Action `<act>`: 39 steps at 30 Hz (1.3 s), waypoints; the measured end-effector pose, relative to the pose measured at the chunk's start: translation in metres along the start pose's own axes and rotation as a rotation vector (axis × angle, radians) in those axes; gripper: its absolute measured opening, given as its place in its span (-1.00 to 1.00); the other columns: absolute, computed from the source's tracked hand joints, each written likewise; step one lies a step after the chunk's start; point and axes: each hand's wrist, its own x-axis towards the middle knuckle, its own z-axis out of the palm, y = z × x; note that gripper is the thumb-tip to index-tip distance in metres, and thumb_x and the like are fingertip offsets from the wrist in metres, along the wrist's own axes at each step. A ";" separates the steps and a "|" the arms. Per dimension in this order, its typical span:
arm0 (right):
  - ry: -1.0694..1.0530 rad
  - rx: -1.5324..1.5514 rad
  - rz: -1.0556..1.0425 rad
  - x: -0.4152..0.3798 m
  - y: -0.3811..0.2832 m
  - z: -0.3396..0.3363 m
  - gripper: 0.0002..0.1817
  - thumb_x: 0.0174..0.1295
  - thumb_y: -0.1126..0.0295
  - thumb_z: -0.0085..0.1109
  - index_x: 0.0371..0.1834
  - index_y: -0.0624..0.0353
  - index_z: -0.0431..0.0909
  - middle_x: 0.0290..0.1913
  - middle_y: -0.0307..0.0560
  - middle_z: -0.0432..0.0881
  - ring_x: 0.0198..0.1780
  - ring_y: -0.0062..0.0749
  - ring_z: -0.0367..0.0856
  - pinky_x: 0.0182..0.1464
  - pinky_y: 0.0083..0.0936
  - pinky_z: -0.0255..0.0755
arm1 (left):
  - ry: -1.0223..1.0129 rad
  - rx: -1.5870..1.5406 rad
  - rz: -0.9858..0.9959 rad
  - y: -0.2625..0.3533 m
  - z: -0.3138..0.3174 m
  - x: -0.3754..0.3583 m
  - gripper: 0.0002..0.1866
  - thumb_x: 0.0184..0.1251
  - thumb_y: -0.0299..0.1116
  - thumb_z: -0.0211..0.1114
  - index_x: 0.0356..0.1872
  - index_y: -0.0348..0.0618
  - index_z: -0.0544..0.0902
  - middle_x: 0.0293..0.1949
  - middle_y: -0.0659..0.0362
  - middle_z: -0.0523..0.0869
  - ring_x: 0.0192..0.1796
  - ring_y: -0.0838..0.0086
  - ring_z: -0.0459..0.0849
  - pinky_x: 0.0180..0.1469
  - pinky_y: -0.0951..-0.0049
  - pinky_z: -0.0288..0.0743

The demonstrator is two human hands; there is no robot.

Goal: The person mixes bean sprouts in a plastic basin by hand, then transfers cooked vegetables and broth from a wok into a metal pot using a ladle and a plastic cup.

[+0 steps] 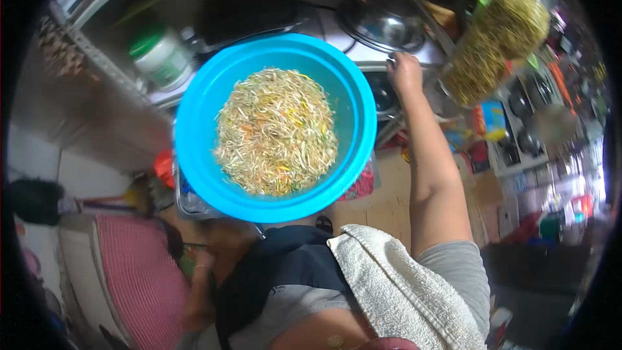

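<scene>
A large blue basin (194,175) holds a heap of bean sprouts (278,129) mixed with orange, yellow and green shreds. To the right of the basin, my right hand (407,72) is stretched forward with its fingers closed around a small, dark, shiny piece at the counter's edge, just below a round metal lid (382,23). What that piece is I cannot make out. My left hand (223,240) is low, below the basin and beside my dark apron (278,262); it is smeared by motion, and its fingers cannot be made out.
A white jar with a green lid (162,58) stands left of the basin. Transparent bags of yellowish strands (495,45) are at the upper right, with a stove (525,116) beyond. A pink striped cloth (146,272) lies lower left; a pale towel (402,279) hangs at my front.
</scene>
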 end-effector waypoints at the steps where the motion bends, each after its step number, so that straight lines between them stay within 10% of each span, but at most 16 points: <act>1: -0.034 -0.060 -0.049 0.010 0.009 0.015 -0.85 0.05 0.36 0.30 -0.31 0.11 0.67 -0.28 -0.01 0.66 -0.14 0.00 0.62 -0.11 -0.14 0.51 | -0.068 0.020 -0.141 0.013 0.001 -0.018 -0.69 0.33 -0.30 0.17 -0.07 -0.32 0.65 -0.14 -0.13 0.72 -0.06 0.08 0.70 -0.04 0.20 0.56; 3: -0.167 -0.207 -0.083 0.026 0.027 0.045 -0.85 0.07 0.34 0.26 -0.29 0.06 0.65 -0.29 -0.07 0.64 -0.12 -0.08 0.63 -0.12 -0.12 0.52 | -0.220 0.038 -0.417 0.056 0.004 -0.060 -0.70 0.34 -0.29 0.17 -0.08 -0.31 0.66 -0.12 -0.10 0.72 -0.05 0.06 0.69 -0.02 0.19 0.56; 6: -0.292 -0.315 -0.101 0.043 0.029 0.062 -0.85 0.13 0.36 0.11 -0.27 0.09 0.62 -0.19 -0.06 0.67 -0.06 -0.09 0.64 -0.10 -0.10 0.53 | -0.319 0.281 -0.126 0.034 0.079 -0.103 -0.70 0.32 -0.24 0.21 -0.11 -0.27 0.67 -0.17 -0.08 0.72 -0.11 0.03 0.69 -0.03 0.18 0.56; 13: -0.343 -0.534 -0.231 0.096 0.037 0.046 -0.80 0.17 0.40 0.08 -0.14 0.03 0.58 -0.13 -0.08 0.68 -0.11 -0.15 0.68 -0.25 -0.21 0.59 | -0.344 -0.004 -0.411 0.069 0.066 -0.164 -0.69 0.31 -0.22 0.22 -0.13 -0.26 0.67 -0.17 -0.07 0.71 -0.11 0.04 0.69 -0.03 0.19 0.56; 23: 0.325 -0.335 -0.416 0.122 0.053 -0.056 -0.72 0.08 0.37 0.24 -0.11 -0.21 0.61 -0.22 -0.22 0.64 -0.22 -0.13 0.65 -0.27 -0.25 0.55 | -0.195 -0.132 -0.386 0.054 0.027 -0.121 -0.69 0.30 -0.19 0.24 -0.14 -0.24 0.68 -0.18 -0.06 0.71 -0.11 0.05 0.68 -0.03 0.20 0.55; 28: 0.491 -0.165 -0.531 0.040 -0.013 -0.141 -0.89 0.04 0.57 0.19 -0.34 0.19 0.61 -0.28 0.01 0.67 -0.32 -0.07 0.63 -0.25 -0.27 0.54 | -0.032 -0.351 -0.024 0.057 -0.002 -0.066 -0.68 0.29 -0.18 0.25 -0.15 -0.24 0.68 -0.19 -0.06 0.71 -0.11 0.06 0.68 -0.03 0.21 0.55; 31: 0.514 0.473 0.087 -0.047 0.009 -0.175 -0.89 0.11 0.64 0.18 -0.50 0.24 0.50 -0.42 0.00 0.59 -0.45 -0.16 0.53 -0.37 -0.34 0.46 | -0.342 -0.292 0.188 0.080 -0.008 0.000 -0.68 0.27 -0.16 0.27 -0.16 -0.23 0.68 -0.17 -0.05 0.70 -0.08 0.07 0.67 0.00 0.22 0.54; 33: 0.681 -0.263 -0.388 -0.073 -0.086 -0.243 -0.74 0.12 0.76 0.22 -0.60 0.20 0.45 -0.57 -0.05 0.48 -0.55 -0.22 0.42 -0.49 -0.37 0.33 | -0.539 -0.211 0.415 0.099 -0.020 0.038 -0.68 0.26 -0.22 0.30 -0.08 -0.22 0.67 -0.08 -0.04 0.70 -0.03 0.16 0.67 0.04 0.26 0.53; 34: 0.692 -0.350 -0.284 -0.108 -0.087 -0.264 -0.78 0.12 0.73 0.25 -0.58 0.23 0.47 -0.59 -0.07 0.48 -0.54 -0.26 0.42 -0.46 -0.37 0.34 | -0.513 -0.245 0.612 0.111 -0.030 0.050 -0.67 0.26 -0.28 0.31 0.00 -0.22 0.66 0.00 -0.04 0.70 -0.02 0.24 0.67 0.07 0.29 0.53; 39: 0.790 -0.123 0.538 -0.301 -0.173 -0.363 -0.68 0.10 0.65 0.26 -0.02 0.39 0.62 -0.11 0.04 0.71 -0.17 -0.20 0.61 0.00 -0.19 0.53 | -1.242 -1.075 0.547 0.195 -0.155 0.052 -0.24 0.29 -0.33 0.37 0.49 -0.05 0.23 0.40 0.15 0.37 0.33 0.33 0.44 0.37 0.32 0.27</act>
